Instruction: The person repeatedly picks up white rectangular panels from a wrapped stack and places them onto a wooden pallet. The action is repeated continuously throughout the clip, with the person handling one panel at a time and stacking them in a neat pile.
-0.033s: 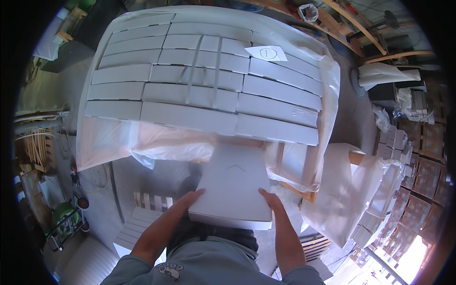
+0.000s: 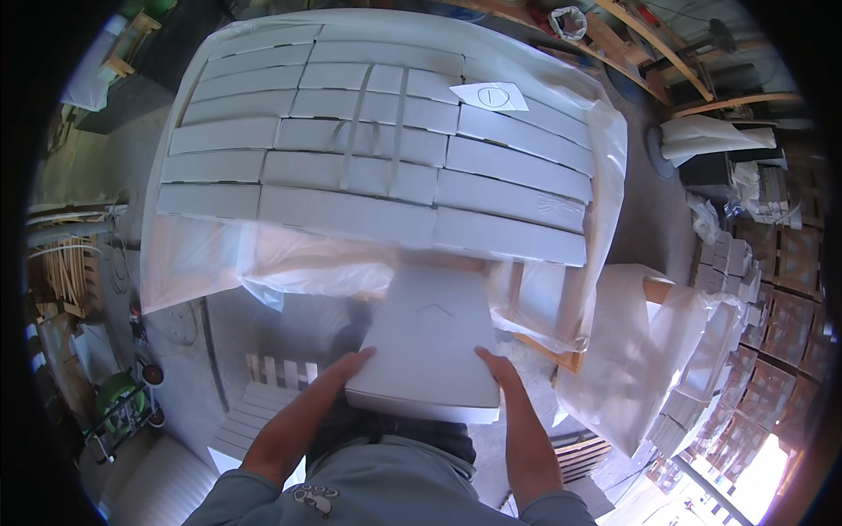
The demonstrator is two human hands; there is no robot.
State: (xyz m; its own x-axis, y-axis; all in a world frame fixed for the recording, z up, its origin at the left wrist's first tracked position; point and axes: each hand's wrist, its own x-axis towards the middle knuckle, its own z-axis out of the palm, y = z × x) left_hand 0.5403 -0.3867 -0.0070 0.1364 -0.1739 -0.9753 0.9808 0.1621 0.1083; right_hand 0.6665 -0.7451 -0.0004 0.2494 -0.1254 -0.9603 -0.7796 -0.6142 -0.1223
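White blocks in rows fill most of the view: a big stack of white blocks [image 2: 377, 149] on a pallet, laid long side across, wrapped at its edges in loose clear plastic sheeting [image 2: 289, 267] that hangs down over the near side and the right corner. A small paper label [image 2: 494, 95] lies on the top of the stack toward its far right. To the right of it stands a second wrapped stack [image 2: 649, 351], lower and smaller, also under plastic. A pale wooden pallet [image 2: 263, 394] lies on the concrete floor [image 2: 175, 342] at lower left.

In front of the big stack, just below its near edge, the person holds one white slab [image 2: 430, 342]. It is a flat rectangular piece, its long axis running away from the person toward the stack, its broad face turned up and tilted slightly, the far end tucked under the hanging plastic.

Both forearms rise from the lower edge, bare below grey sleeves, and angle inward toward the slab's near end. The left hand [image 2: 351, 364] is pressed flat against the slab's left near edge, fingers laid along the side. The right hand [image 2: 498, 366] grips the right near corner, fingers on the edge. Each hand is held narrow, clamping the slab between them.
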